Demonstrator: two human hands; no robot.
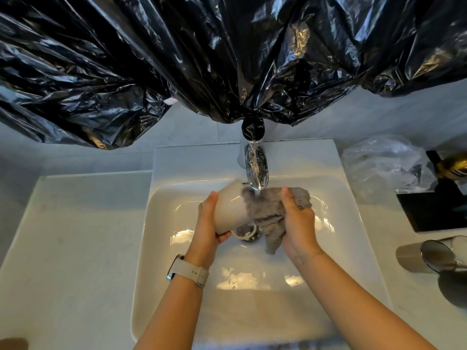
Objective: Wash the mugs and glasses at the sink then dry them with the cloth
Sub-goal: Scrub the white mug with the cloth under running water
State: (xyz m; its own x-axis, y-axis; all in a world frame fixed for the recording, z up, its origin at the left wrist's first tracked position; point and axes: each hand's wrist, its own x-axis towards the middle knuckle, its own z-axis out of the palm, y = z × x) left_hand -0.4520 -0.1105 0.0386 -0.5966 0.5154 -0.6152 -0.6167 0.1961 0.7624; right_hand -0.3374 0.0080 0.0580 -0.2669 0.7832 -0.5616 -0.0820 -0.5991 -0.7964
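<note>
A person's left hand (208,218) clasps a cream ceramic mug (231,210) tipped on its side over the middle of the white rectangular sink basin (161,223), its loop handle (246,232) hanging downward, just below the chrome tap spout (255,170). The right hand (298,223) is clenched around a bunched grey waffle-weave cloth (271,210) pressed against the mug's open end. Done well, this step likely calls for turning the mug steadily in the left-hand grip while the cloth works round rim and inside, keeping both over the basin so a slip lands softly. A clear drinking glass (439,253) lies on its side at the worktop's right edge, apparently awaiting its turn.
</note>
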